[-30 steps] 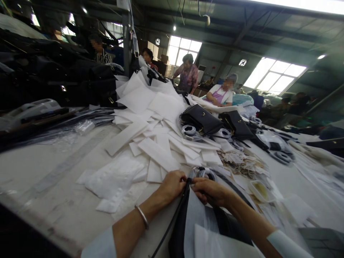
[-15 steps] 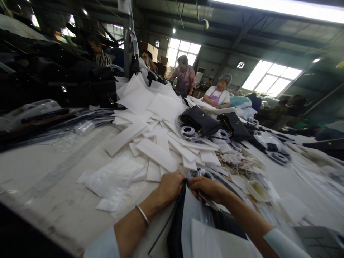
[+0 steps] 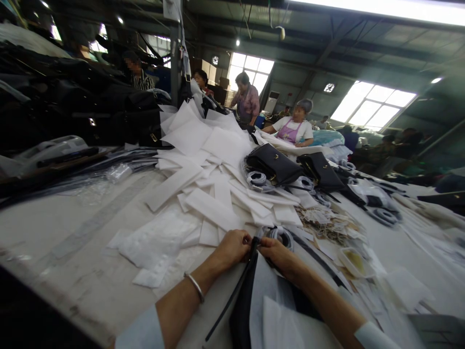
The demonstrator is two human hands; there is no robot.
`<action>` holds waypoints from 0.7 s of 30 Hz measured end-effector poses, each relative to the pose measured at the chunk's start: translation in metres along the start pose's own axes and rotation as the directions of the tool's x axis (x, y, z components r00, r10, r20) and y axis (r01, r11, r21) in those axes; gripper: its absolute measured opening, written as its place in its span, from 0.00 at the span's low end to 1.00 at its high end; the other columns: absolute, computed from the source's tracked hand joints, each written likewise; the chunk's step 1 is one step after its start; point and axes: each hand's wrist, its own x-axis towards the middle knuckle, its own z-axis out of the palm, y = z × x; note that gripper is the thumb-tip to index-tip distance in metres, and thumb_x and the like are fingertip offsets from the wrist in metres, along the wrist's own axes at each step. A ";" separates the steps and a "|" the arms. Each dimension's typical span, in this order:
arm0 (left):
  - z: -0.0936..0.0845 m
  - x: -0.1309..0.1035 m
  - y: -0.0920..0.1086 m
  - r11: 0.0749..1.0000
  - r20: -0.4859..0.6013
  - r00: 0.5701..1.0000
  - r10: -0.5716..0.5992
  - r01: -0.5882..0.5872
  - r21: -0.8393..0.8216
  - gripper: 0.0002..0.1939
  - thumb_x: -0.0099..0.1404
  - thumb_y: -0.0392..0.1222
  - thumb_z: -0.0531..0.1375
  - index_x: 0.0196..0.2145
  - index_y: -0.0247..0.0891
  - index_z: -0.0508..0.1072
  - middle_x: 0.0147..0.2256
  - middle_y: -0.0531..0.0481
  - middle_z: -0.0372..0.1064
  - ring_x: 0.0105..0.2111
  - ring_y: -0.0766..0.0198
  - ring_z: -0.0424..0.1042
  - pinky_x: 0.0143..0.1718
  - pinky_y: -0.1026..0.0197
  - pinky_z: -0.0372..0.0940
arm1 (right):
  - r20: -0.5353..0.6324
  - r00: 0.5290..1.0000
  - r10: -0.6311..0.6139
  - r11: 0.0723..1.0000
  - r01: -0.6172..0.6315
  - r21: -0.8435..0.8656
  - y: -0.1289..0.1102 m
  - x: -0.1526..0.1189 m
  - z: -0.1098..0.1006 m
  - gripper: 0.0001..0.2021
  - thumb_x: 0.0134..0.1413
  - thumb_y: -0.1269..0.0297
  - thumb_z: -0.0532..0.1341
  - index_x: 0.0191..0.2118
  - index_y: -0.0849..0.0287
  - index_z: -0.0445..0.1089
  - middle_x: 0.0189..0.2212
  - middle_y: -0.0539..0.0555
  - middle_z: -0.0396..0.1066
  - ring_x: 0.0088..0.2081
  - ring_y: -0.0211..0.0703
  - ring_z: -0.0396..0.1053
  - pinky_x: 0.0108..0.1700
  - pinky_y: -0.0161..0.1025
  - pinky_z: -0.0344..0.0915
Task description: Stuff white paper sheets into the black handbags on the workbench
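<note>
A black handbag (image 3: 240,312) lies at the table's front edge, close to my body, with a pale liner sheet and a white foam sheet (image 3: 279,325) on it. At its far end, my left hand (image 3: 232,251) is closed in a pinch on a narrow black strap (image 3: 255,244). From the other side my right hand (image 3: 279,255) pinches the same strap end, fingertips close to the left ones. A thin dark strip hangs down from there along the bag's left side. The fingers partly hide what they grip. Just beyond the right hand lies a coiled grey-white cord (image 3: 281,236).
White foam sheets (image 3: 214,198) are heaped ahead. Finished black bags (image 3: 274,164) lie beyond, right of the heap. Stringed tags (image 3: 327,218) and a small plastic tub (image 3: 356,261) sit to the right. Black bags (image 3: 90,106) pile up at far left. Co-workers (image 3: 292,128) work across the table.
The right hand has shifted so its fingertips pinch the strap end, which now stands up between both hands. The view has moved slightly. A co-worker opposite has stretched an arm sideways.
</note>
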 end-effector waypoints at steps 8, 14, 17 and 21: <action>-0.025 -0.013 0.010 0.953 -0.047 0.999 -0.021 0.034 0.302 0.04 0.62 0.37 0.63 0.35 0.38 0.78 0.38 0.40 0.77 0.45 0.47 0.75 0.48 0.52 0.65 | -0.106 0.989 0.098 0.985 -0.112 -0.134 -0.018 -0.016 -0.020 0.22 0.34 0.61 0.71 0.40 0.61 0.72 0.26 0.46 0.71 0.27 0.35 0.65 0.30 0.33 0.57; -0.039 -0.018 0.012 0.941 0.020 1.000 0.015 -0.021 0.338 0.08 0.59 0.33 0.61 0.34 0.40 0.79 0.36 0.45 0.78 0.41 0.54 0.77 0.44 0.58 0.66 | -0.124 0.988 0.088 0.963 -0.116 -0.242 -0.022 -0.031 -0.030 0.27 0.35 0.64 0.71 0.46 0.63 0.70 0.20 0.42 0.65 0.21 0.32 0.59 0.24 0.31 0.52; -0.041 -0.020 0.008 0.942 0.039 0.998 0.041 -0.052 0.331 0.12 0.57 0.28 0.58 0.33 0.41 0.80 0.36 0.47 0.78 0.41 0.56 0.76 0.44 0.60 0.65 | -0.142 0.986 0.086 0.949 -0.125 -0.290 -0.023 -0.035 -0.032 0.25 0.35 0.67 0.69 0.45 0.63 0.69 0.18 0.41 0.63 0.20 0.32 0.58 0.22 0.31 0.54; -0.040 -0.021 0.007 0.950 0.017 1.000 0.013 -0.017 0.312 0.07 0.57 0.30 0.60 0.30 0.38 0.78 0.35 0.42 0.77 0.42 0.49 0.76 0.44 0.55 0.65 | -0.185 0.977 0.102 0.902 -0.169 -0.398 -0.029 -0.037 -0.035 0.09 0.37 0.66 0.67 0.28 0.60 0.69 0.17 0.44 0.64 0.20 0.33 0.61 0.20 0.30 0.58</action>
